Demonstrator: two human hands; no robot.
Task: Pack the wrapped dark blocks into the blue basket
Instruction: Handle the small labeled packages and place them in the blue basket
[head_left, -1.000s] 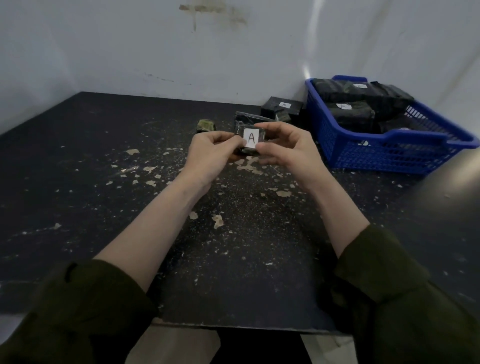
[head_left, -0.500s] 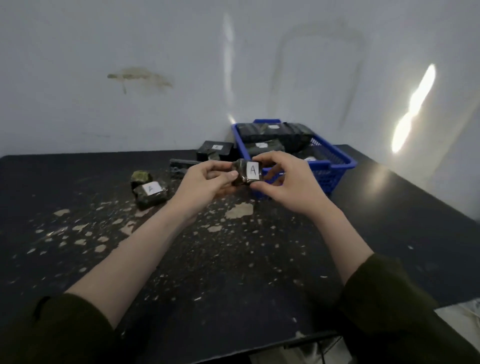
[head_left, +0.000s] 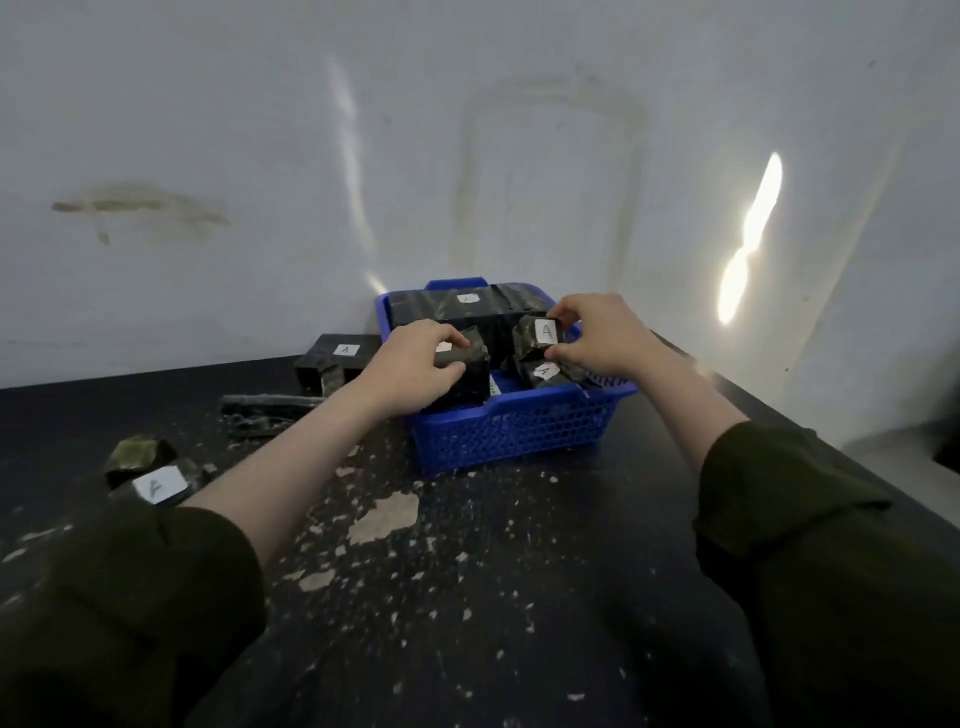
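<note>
Both hands have split apart since half a second ago and I see them now over the blue basket (head_left: 514, 431), my right hand (head_left: 597, 335) pinching the A-labelled block (head_left: 537, 335) above it, my left hand (head_left: 415, 358) gripping another dark block (head_left: 470, 371) inside.

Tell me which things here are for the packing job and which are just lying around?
For the job:
blue basket
labelled block in right hand
block under left hand
blocks still on the table

Lying about:
pale flakes
dark bar
</note>
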